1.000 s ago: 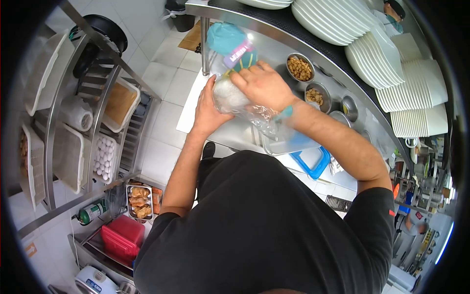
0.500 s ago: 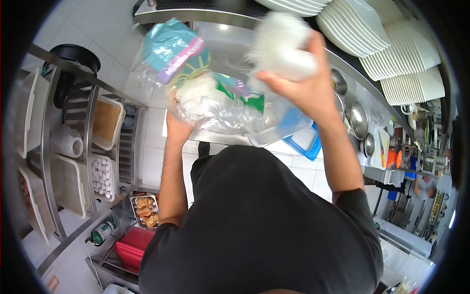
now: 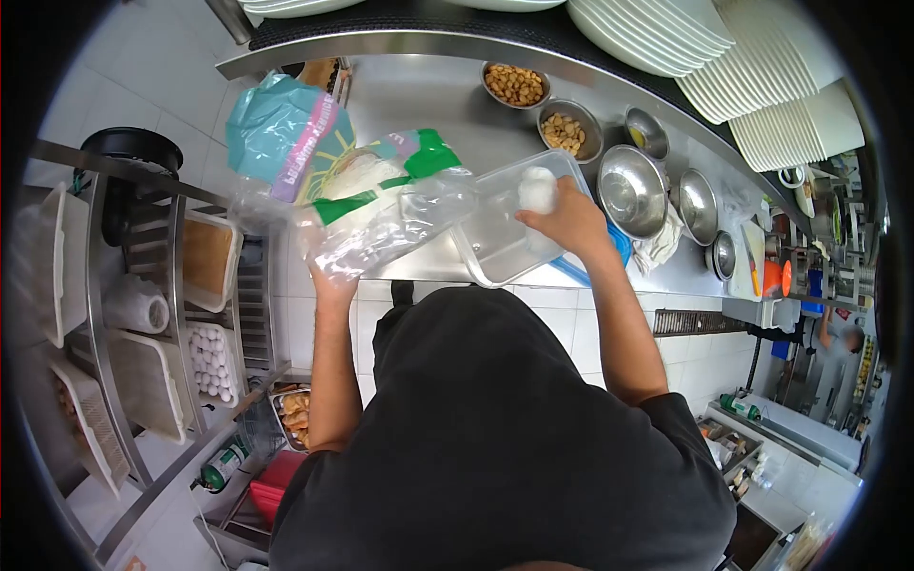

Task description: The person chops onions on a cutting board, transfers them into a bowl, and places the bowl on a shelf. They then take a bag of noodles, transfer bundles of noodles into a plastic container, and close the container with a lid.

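My left hand (image 3: 329,270) grips the bottom left of a clear plastic bag (image 3: 381,228) with teal, purple and green print; its fingers are partly hidden behind the film. White, fine-stranded contents show through the bag's middle. In my right hand (image 3: 577,221) is a white bundle of fine strands (image 3: 537,190), which looks like rice vermicelli, pinched between thumb and fingers. That hand is over the right side of a clear plastic container (image 3: 495,268) on the steel counter. The bag overlaps the container's left edge. A blue lid (image 3: 621,246) lies partly hidden behind my right wrist.
Metal bowls with brown pieces (image 3: 515,86) and paler pieces (image 3: 564,131) stand behind the container. An empty steel bowl (image 3: 632,190) and a cloth (image 3: 659,244) are right of it. Stacked white plates (image 3: 657,38) line the shelf above. A rack (image 3: 171,285) with tubs stands left.
My right hand has come down with the white bundle from above the counter to the container. The bag has shifted slightly left, and the view has turned a little.
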A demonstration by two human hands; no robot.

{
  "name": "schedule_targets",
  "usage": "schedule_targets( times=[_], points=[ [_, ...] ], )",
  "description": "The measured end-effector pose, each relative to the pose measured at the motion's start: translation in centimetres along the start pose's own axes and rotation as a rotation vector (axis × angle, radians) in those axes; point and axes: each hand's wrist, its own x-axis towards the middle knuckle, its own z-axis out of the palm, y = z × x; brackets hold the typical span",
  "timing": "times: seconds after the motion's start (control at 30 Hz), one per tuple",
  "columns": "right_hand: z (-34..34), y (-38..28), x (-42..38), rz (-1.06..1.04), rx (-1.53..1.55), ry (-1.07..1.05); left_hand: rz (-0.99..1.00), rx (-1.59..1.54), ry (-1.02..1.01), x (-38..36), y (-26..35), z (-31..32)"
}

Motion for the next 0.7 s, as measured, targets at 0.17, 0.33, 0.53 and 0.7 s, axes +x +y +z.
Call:
schedule_targets(
  times=[0.17, 0.33, 0.53, 0.7],
  points=[
    [4.0, -0.7, 3.4, 0.062, -0.234, -0.135, 0.031, 0.408, -0.13, 0.6, 4.7, -0.2],
    [5.7, -1.2, 5.8, -0.03, -0.412, -0.228, -0.1, -0.022, -0.138, -0.1, 4.1, 0.1],
    [0.2, -3.9, 3.1, -0.207, -0.391, -0.049, -0.092, 0.006, -0.221, -1.2, -2.7, -1.2],
    [-10.3, -12.4, -4.2, -0.629, 0.13, 0.269, 0.115, 0.469, -0.222, 0.9, 3.2, -1.3]
  ],
)
